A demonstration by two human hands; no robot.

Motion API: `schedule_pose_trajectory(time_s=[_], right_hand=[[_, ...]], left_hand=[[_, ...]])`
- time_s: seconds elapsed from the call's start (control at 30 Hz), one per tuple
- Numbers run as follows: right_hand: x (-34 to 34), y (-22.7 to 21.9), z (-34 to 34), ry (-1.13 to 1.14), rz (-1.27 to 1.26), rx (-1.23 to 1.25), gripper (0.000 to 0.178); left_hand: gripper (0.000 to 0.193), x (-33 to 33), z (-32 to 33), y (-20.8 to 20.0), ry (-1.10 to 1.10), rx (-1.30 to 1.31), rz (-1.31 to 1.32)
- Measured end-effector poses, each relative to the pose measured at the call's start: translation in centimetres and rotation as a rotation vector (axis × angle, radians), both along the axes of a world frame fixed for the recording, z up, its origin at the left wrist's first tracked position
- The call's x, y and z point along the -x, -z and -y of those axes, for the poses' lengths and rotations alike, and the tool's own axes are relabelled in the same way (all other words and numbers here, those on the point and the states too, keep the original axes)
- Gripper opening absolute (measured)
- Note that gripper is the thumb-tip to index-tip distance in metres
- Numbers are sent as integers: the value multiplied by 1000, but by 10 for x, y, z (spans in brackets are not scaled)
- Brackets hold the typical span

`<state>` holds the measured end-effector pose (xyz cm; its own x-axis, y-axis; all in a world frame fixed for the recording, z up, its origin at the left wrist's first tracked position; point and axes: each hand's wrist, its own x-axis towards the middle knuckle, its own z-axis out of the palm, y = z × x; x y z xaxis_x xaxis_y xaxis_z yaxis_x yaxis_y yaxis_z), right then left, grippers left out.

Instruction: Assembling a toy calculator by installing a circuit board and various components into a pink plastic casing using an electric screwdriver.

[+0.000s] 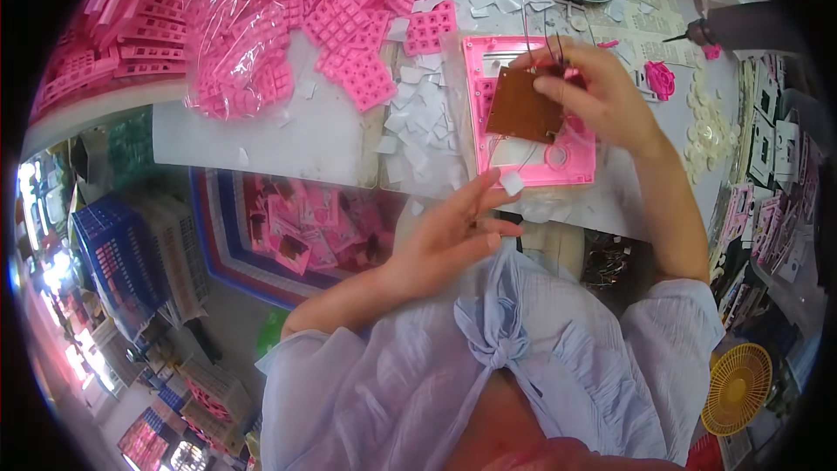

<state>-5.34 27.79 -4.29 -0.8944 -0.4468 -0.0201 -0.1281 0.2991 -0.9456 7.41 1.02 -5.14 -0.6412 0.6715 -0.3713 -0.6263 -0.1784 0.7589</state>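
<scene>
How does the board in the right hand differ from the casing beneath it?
Colour: the board is brown; the casing is bright pink.
Size: the board looks smaller, with much of the larger casing showing around it.
Pose: the board is gripped by the right hand, while the casing lies on the table.
Both look roughly rectangular.

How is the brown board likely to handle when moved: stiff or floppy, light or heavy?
The brown board is probably stiff: it looks flat and unsagging in the right hand. It is likely light, since it appears thin. Thin wires around it may flex or snag.
</scene>
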Motion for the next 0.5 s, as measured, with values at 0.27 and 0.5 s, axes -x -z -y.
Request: schedule_pose_trajectory(time_s=[0.27, 0.5], right_hand=[[27, 7, 17, -176, -185, -287, 21], [23, 1, 29, -180, -386, -346, 16]], left_hand=[[53, 35, 31, -36, 166, 842, -860], [21, 70, 11, -23, -38, 765, -1186]])
